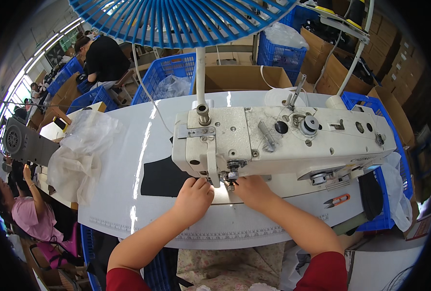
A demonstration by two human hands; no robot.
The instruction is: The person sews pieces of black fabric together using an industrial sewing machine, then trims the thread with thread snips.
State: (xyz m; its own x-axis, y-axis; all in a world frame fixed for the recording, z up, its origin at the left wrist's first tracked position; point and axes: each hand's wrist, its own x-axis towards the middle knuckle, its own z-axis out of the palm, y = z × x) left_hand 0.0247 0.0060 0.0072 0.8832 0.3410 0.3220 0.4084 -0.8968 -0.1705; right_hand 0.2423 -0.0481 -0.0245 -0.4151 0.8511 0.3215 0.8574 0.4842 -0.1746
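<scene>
A white sewing machine point(273, 138) stands across the table in front of me. On its left a flat piece of black fabric point(159, 178) reaches toward the needle area point(231, 180). My left hand point(195, 196) is closed at the fabric's near right edge, fingers curled down onto it, just left of the lit needle area. Close to the right side of the needle, my right hand point(252, 190) has its fingers bent together. The machine head partly hides those fingertips, so what they pinch cannot be made out.
Orange-handled thread snips point(338, 200) lie on the white table point(113, 203) at right. A crumpled clear plastic bag point(82, 155) covers its left end. Blue crates point(172, 72) and cardboard boxes stand behind. A blue slatted round rack point(181, 29) hangs overhead. A seated person point(36, 213) is at left.
</scene>
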